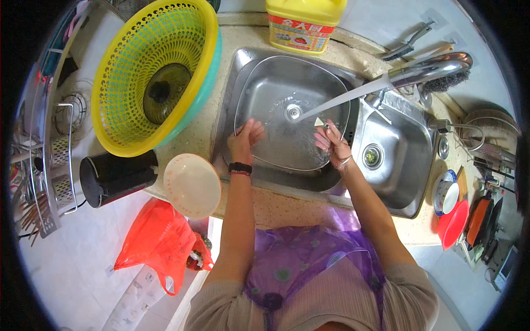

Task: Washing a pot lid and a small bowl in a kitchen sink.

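Water runs from the chrome faucet (430,71) onto what looks like a see-through lid (277,140) with a thin metal rim. It lies over the larger steel sink basin (227,103), and the basin's wall shows around it. My left hand (246,140) grips the lid's rim on the left, thumb on top and fingers seen curled. My right hand (334,142) holds the rim on the right. By its fingertips are a small pale triangular piece (318,122) and a small metal part; how they join is unclear.
A yellow colander (103,107) nested in a turquoise basin (209,97) stands left. Nearby are a black container (118,178) and a pale bowl (192,186). A yellow jug (306,8) stands behind the sink. To the right lie a smaller basin (403,165), stacked bowls and a red bowl (453,225).
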Motion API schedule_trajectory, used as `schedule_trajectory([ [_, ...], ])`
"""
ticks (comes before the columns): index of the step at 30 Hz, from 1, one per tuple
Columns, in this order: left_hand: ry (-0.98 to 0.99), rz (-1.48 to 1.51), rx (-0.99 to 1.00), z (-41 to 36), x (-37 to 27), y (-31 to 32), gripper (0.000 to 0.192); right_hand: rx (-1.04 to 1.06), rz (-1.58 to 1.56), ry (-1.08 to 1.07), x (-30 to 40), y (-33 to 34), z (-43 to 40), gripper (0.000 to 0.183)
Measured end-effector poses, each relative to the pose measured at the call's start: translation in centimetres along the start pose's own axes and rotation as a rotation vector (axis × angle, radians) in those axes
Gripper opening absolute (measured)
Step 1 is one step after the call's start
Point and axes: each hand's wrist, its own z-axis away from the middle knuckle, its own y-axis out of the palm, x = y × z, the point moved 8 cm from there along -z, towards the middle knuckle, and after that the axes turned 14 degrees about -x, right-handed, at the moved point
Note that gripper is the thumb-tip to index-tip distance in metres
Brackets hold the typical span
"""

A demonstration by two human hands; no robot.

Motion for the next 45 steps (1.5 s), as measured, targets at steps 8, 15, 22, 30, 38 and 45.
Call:
schedule_trajectory([
  [8, 0.151, -0.281, -0.284, 3.2, 4.4, -1.3, 0.047, -0.106, -0.009, -0.107, 2.4, -0.6, 1.8, 0.047],
  [15, -0.355, 0.066, -0.018, 4.8, 11.1, 0.0, 0.047, -0.178, -0.012, -0.166, 2.4, -0.8, 2.5, 0.049],
  [22, -0.551, 0.496, 0.222, 3.4, 13.2, 0.4, 0.014, -0.132, -0.052, -0.149, 1.8, -0.2, 2.1, 0.049],
  [30, -0.411, 0.257, 0.092, 5.3, 9.1, 0.6, 0.024, -0.133, -0.082, -0.141, 2.1, -0.6, 2.3, 0.048],
  [38, -0.622, 0.204, 0.098, 8.9, 11.9, 2.1, 0.021, -0.163, -0.053, -0.171, 2.2, -0.6, 2.3, 0.046],
  [45, -0.404, 0.523, -0.063, 3.4, 7.6, 0.2, 0.032, -0.169, -0.01, -0.134, 2.7, -1.0, 2.5, 0.041],
])
